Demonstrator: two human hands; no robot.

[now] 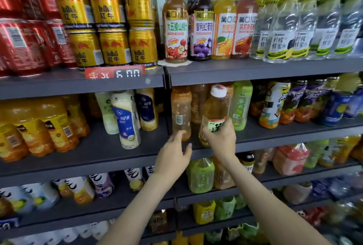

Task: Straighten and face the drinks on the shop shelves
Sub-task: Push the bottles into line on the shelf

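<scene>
The person's right hand (220, 138) is wrapped around the lower half of an amber tea bottle (215, 111), fingers curled over its green and white label. The bottle sits at the front edge of the second shelf (94, 146), directly above the wrist. Its long axis runs nearly upright, white cap on top, with the top leaning a little to the right. The label faces outward into the aisle, though the hand hides much of it.

The left hand (172, 154) is just to the left, fingers apart and relaxed, holding nothing. Its fingertips reach the foot of a brownish bottle (180, 111) that stands upright beside the tea bottle. Whether they touch it is unclear.

A pale green bottle (241, 103) stands upright just right of the tea bottle. Further left on the same shelf stand white and blue bottles (125, 119), then orange drinks (49, 123).

On the shelf above, four juice bottles (202, 21) stand in a row, labels forward. Gold cans (110, 26) are stacked two high to their left and clear water bottles (284, 34) stand to their right. A red price tag (115, 72) is clipped below the cans.
</scene>
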